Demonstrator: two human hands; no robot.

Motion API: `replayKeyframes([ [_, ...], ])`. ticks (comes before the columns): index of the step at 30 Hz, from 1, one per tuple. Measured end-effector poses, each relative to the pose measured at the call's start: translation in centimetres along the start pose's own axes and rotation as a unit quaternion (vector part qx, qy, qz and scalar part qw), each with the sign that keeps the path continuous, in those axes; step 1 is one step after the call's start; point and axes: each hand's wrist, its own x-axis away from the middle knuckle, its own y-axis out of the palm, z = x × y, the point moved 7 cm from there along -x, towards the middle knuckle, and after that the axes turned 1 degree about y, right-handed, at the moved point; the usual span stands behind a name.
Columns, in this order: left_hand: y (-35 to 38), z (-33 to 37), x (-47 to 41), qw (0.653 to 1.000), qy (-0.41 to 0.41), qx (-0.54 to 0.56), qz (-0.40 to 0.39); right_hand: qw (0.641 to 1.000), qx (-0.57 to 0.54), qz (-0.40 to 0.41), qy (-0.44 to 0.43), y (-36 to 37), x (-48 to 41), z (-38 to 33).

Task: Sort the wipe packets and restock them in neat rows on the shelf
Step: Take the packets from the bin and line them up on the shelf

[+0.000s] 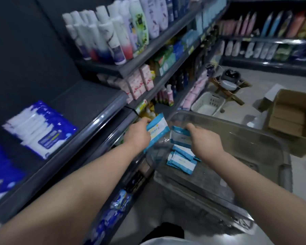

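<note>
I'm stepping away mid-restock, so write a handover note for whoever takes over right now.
Left grip: holds one light-blue packet at the left rim of the clear bin.
Right grip: inside the bin, gripping a second packet.
Loose packets lie on the bin floor.
Done: dark-blue packs lie on the left shelf.
Left: no light-blue packets seen shelved yet; row them up.

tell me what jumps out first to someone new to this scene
Both hands meet at centre: the left hand grips a blue-and-white wipe packet, the right hand grips a second packet over a clear bin holding more packets. On the left shelf lie dark blue packs; white bottles stand higher up.
</note>
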Motion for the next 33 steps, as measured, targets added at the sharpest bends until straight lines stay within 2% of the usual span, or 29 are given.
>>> replayKeyframes([
  [1, -1.8, -1.5, 2.3, 0.999, -0.031, 0.006, 0.025, 0.999, 0.003, 0.013, -0.045, -1.0, 0.5, -2.3],
  [6, -8.2, -6.5, 10.0, 0.990, -0.093, 0.006, 0.108, 0.987, 0.014, 0.033, -0.160, -3.5, 2.0, -10.9],
  [15, -19.0, -22.1, 25.7, 0.949, -0.226, -0.005, 0.221, 0.932, -0.025, 0.076, -0.355, -6.3, 9.2, -32.8],
  [24, -26.2, -42.0, 41.4, 0.916, -0.319, -0.033, 0.242, 0.887, -0.035, 0.079, -0.454, -3.8, 17.8, -55.9],
  [30, -29.0, -52.4, 48.6, 0.884, -0.393, -0.052, 0.250, 0.853, -0.065, 0.046, -0.516, -1.7, 22.0, -66.8],
  [33, -29.6, -56.6, 49.9, 0.879, -0.412, -0.048, 0.237, 0.833, -0.081, 0.031, -0.547, -0.4, 22.6, -71.1],
])
